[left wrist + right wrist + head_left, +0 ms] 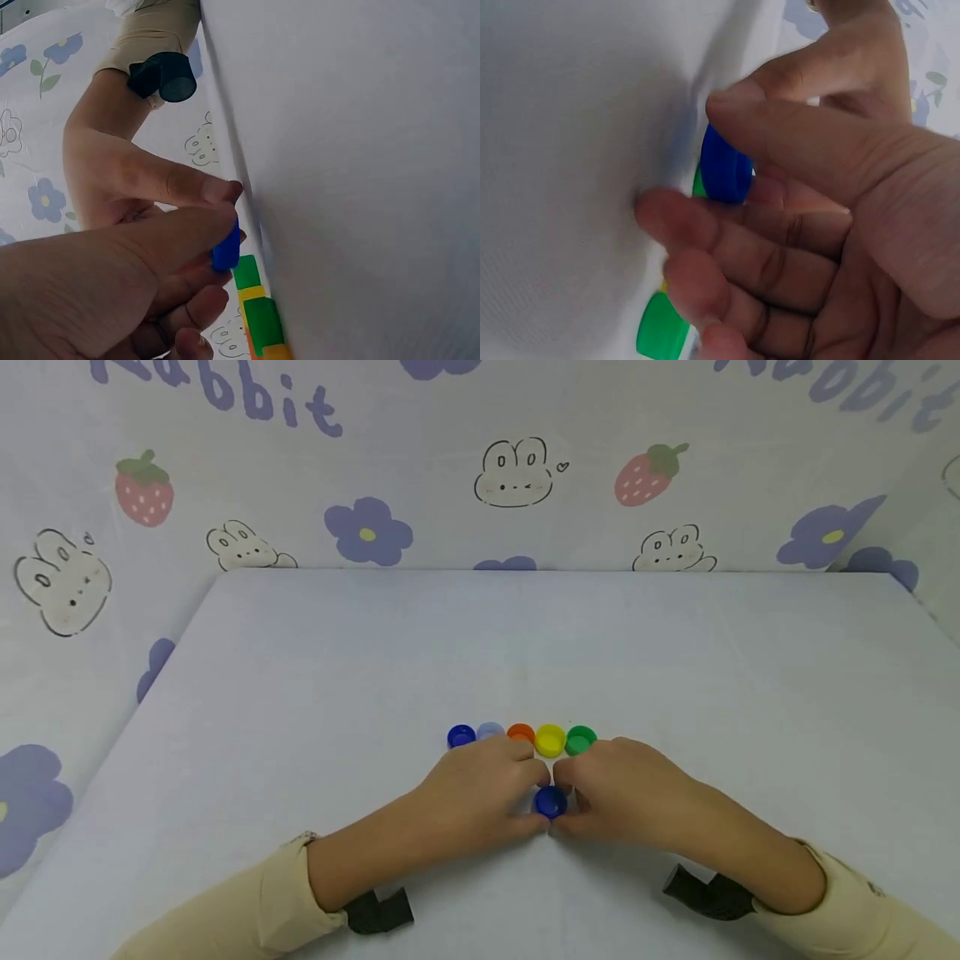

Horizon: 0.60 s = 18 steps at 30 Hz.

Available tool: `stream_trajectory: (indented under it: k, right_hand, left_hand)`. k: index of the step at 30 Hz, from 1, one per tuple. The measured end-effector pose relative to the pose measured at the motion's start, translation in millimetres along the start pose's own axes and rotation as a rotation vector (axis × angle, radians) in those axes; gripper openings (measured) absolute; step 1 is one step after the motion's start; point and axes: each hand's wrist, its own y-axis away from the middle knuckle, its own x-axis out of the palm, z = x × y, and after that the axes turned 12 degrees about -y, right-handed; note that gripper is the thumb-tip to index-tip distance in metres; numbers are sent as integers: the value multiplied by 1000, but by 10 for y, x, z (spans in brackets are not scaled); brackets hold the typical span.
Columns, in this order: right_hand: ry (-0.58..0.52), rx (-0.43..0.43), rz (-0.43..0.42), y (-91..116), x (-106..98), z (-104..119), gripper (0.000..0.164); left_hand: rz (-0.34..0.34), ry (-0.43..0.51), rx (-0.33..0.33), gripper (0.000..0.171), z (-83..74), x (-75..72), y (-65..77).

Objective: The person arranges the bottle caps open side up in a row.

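Observation:
A dark blue bottle cap [551, 802] sits between the two hands, its hollow side up in the head view. My left hand [483, 793] pinches it from the left with thumb and bent fingers. From the other side my right hand [633, 793] holds it, thumb at the near edge and curled fingers at the far edge. In the right wrist view the blue cap [726, 166] shows under the thumb. Just beyond the hands stands a row of caps: dark blue [461, 737], light blue [491, 730], orange [521, 732], yellow [550, 741] and green [581, 740]. The knuckles partly cover the row.
A white-covered table [375, 652] spreads around the hands. Behind it hangs a white cloth [435, 468] printed with rabbits, strawberries and purple flowers. Black straps [381, 912] circle both wrists below beige sleeves [240, 902]. Another green cap [262, 322] stands nearer in the left wrist view.

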Motion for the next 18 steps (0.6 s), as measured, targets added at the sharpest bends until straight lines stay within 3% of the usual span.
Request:
stream_trajectory:
  k: [3, 8, 18]
  right_hand:
    - [86, 15, -64, -3, 39, 10, 31]
    - [126, 17, -135, -21, 66, -28, 40]
    - [98, 27, -150, -60, 76, -75, 38]
  left_hand:
    - [-18, -2, -22, 27, 4, 5, -17]
    - [-110, 6, -38, 17, 39, 16, -45]
    - [-145, 16, -55, 14, 105, 73, -73]
